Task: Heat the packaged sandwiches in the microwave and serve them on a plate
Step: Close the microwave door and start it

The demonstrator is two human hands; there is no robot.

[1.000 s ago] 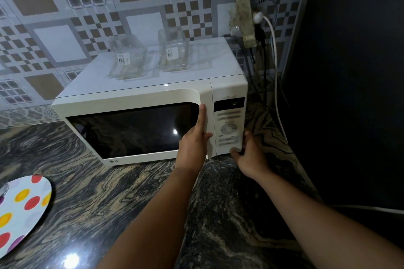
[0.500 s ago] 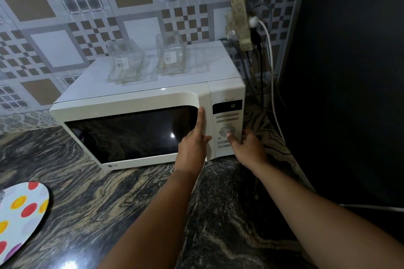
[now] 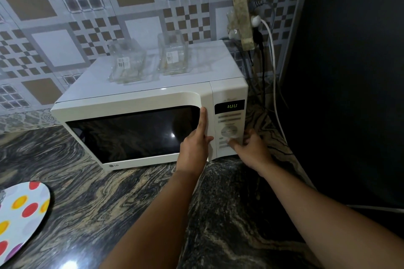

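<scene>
- Two hands at the front of a white microwave (image 3: 140,98) that sits on a dark marbled counter (image 3: 109,192), door closed.
- Left hand (image 3: 194,148): palm against the right edge of the door, index finger straight and pointing up along the strip between the dark window and the control panel (image 3: 229,129). Other fingers lie against the door; grasping nothing.
- Right hand (image 3: 251,148): at the lower part of the control panel, thumb tip on the buttons just below the round dial, remaining fingers loosely bent round the microwave's right front corner. Not holding any object.
- Display (image 3: 231,106) at the top of the panel lit green; digits read roughly "100", blurred.
- Sandwiches: not visible; window is dark and shows only a glare spot, so cannot tell what is inside.
- Plate (image 3: 21,220), white with red, yellow and purple dots, on the counter at lower left, well apart from the microwave; partly cut by the frame edge.
- Two clear plastic containers (image 3: 129,63) with barcode labels on top of the microwave, side by side.
- Cables (image 3: 271,54) run down the tiled wall just right of the microwave.
</scene>
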